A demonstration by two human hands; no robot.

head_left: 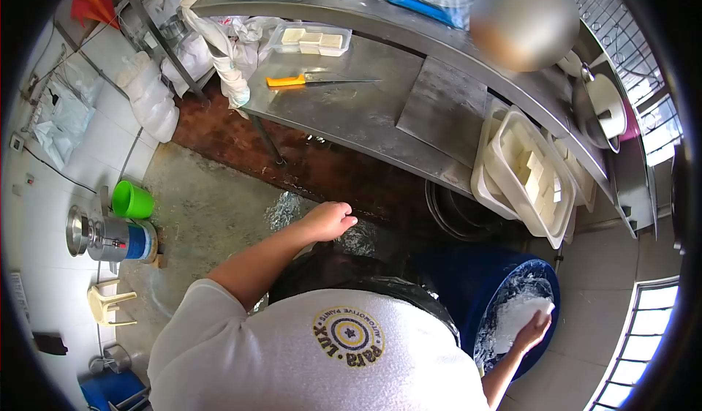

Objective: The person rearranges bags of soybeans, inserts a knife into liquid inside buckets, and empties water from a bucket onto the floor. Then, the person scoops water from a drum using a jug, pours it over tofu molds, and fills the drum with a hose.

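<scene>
My left hand (330, 221) hangs in front of my body over the floor, its fingers curled in, with nothing visible in them. To the right, my right hand (534, 330) reaches into a large blue barrel (468, 287) and grips the edge of a smooth white bowl-like thing (514, 325). The white thing lies tilted within the barrel, and its exact kind is not plain. Around it the barrel's inner wall shows wet, whitish streaks and glints. A black apron (329, 272) covers my front below the white shirt.
A steel table (322, 111) ahead bears a yellow-handled knife (289, 81) and a clear tray (274, 44) of white blocks. Stacked plastic tubs (499, 148) with more blocks stand at its right end. A green bucket (133, 200) and a beige chair (110, 303) are at left.
</scene>
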